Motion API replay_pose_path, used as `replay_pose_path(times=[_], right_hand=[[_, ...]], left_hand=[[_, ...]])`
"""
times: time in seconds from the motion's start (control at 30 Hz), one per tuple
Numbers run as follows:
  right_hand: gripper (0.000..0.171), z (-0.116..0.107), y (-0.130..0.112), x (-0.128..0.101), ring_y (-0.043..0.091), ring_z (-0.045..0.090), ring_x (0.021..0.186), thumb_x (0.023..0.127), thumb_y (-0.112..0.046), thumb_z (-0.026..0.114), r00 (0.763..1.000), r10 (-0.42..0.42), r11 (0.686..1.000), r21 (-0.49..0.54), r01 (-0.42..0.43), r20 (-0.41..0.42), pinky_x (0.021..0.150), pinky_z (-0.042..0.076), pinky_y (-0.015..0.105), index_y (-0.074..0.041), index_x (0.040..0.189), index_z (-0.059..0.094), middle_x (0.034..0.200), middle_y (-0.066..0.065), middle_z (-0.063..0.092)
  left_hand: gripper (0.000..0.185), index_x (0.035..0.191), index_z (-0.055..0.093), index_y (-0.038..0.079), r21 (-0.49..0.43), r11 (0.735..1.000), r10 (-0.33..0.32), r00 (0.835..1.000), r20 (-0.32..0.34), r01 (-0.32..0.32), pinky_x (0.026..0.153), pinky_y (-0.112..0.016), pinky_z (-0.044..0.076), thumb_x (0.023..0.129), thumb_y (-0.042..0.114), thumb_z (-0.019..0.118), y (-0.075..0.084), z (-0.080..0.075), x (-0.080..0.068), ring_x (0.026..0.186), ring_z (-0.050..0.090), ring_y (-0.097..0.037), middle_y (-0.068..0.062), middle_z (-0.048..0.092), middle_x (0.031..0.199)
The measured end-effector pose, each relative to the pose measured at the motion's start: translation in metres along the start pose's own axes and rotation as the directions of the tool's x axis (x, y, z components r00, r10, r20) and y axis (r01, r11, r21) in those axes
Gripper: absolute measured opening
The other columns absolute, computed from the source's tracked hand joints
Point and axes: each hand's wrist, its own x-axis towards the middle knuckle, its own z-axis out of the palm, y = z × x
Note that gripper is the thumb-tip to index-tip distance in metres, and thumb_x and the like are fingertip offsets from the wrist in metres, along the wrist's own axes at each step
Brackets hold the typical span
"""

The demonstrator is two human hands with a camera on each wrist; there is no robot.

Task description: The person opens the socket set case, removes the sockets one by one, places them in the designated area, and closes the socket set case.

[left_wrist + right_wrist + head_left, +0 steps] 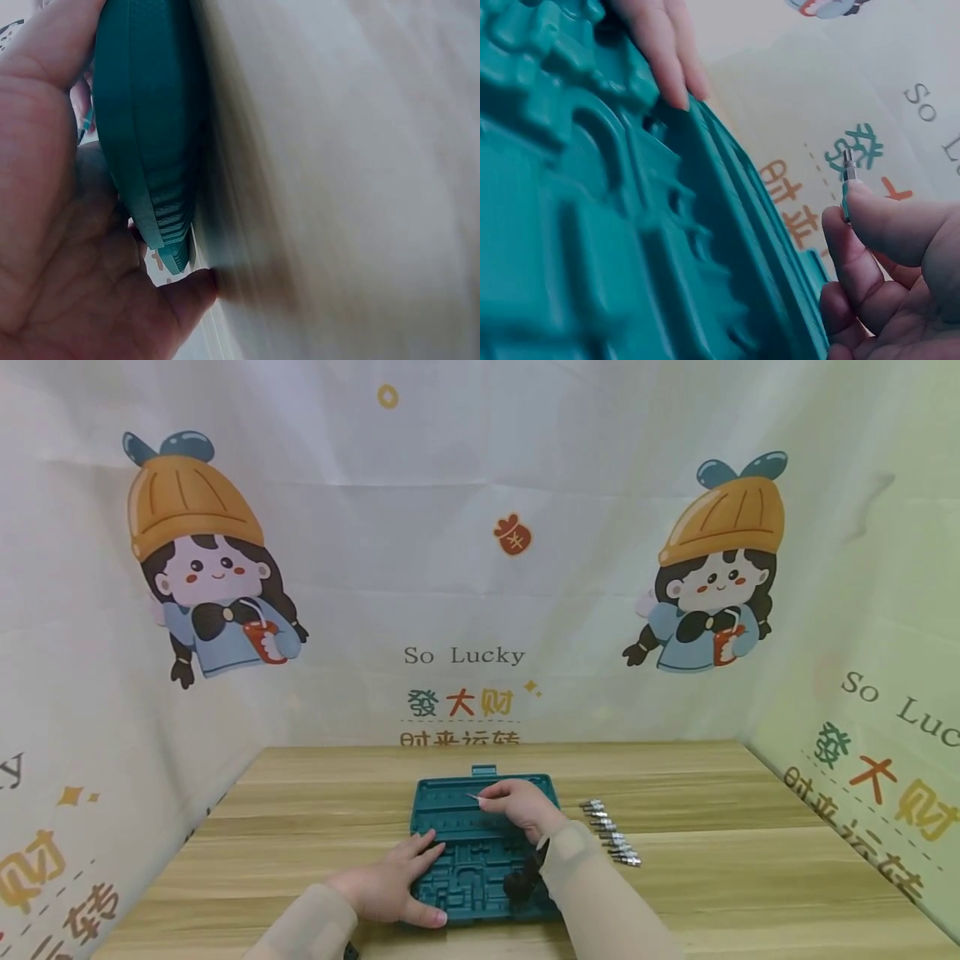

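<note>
A teal plastic tool case (480,839) lies open on the wooden table (300,827), its moulded slots facing up. My left hand (393,885) rests flat on the case's near left corner, fingers straight, thumb along the front edge; the left wrist view shows the palm (45,225) against the case's rim (142,135). My right hand (517,806) hovers over the case's far part and pinches a small metal bit (472,796) between thumb and fingertips. In the right wrist view the bit (847,176) sticks up from the fingertips (870,225), above the case's ribbed inside (592,225).
A row of several metal bits (611,833) lies on the table just right of the case. Printed cloth walls (465,568) close in the table at the back and on both sides. A black object (521,883) sits at the case's near right corner.
</note>
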Motion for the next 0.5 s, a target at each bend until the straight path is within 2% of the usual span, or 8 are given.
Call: replay_pose_path(times=[0.23, 0.4, 0.43, 0.5], right_hand=[[0.022, -0.028, 0.009, -0.01, 0.03, 0.054, 0.109, 0.092, -0.015, 0.066, 0.998, 0.001, 1.0, -0.029, -0.002, -0.062, 0.098, 0.036, 0.056, 0.0, 0.107, 0.068, 0.109, 0.01, 0.063], [0.018, -0.05, 0.016, -0.022, 0.031, 0.053, 0.109, 0.093, -0.013, 0.065, 0.995, 0.005, 1.0, -0.019, -0.006, -0.103, 0.098, 0.036, 0.056, 0.001, 0.104, 0.067, 0.107, 0.01, 0.062], [0.017, -0.054, 0.017, -0.024, 0.031, 0.053, 0.11, 0.093, -0.012, 0.064, 0.994, 0.003, 1.0, -0.023, -0.005, -0.109, 0.098, 0.036, 0.056, 0.001, 0.104, 0.067, 0.106, 0.01, 0.062], [0.016, -0.06, 0.019, -0.028, 0.031, 0.052, 0.11, 0.093, -0.011, 0.064, 0.993, 0.003, 1.0, -0.024, -0.006, -0.12, 0.098, 0.035, 0.057, 0.001, 0.103, 0.067, 0.106, 0.01, 0.062]], left_hand=[[0.096, 0.153, 0.028, 0.015, -0.023, 1.0, -0.003, 1.0, -0.005, 0.003, 0.108, -0.061, 0.021, 0.079, 0.057, 0.071, 0.0, 0.003, 0.0, 0.145, 0.008, -0.035, -0.006, 0.012, 0.16], [0.101, 0.154, 0.027, 0.019, -0.062, 0.998, 0.011, 1.0, -0.002, -0.011, 0.108, -0.062, 0.019, 0.074, 0.065, 0.07, -0.012, 0.004, 0.006, 0.146, 0.005, -0.034, -0.003, 0.01, 0.161], [0.102, 0.154, 0.026, 0.02, -0.044, 0.999, 0.025, 1.0, -0.002, -0.025, 0.107, -0.063, 0.02, 0.074, 0.067, 0.068, -0.019, 0.006, 0.01, 0.146, 0.005, -0.035, -0.004, 0.009, 0.161], [0.104, 0.154, 0.026, 0.018, -0.049, 0.998, 0.039, 0.999, 0.0, -0.039, 0.107, -0.064, 0.019, 0.073, 0.068, 0.068, -0.021, 0.006, 0.012, 0.145, 0.004, -0.037, -0.006, 0.009, 0.161]])
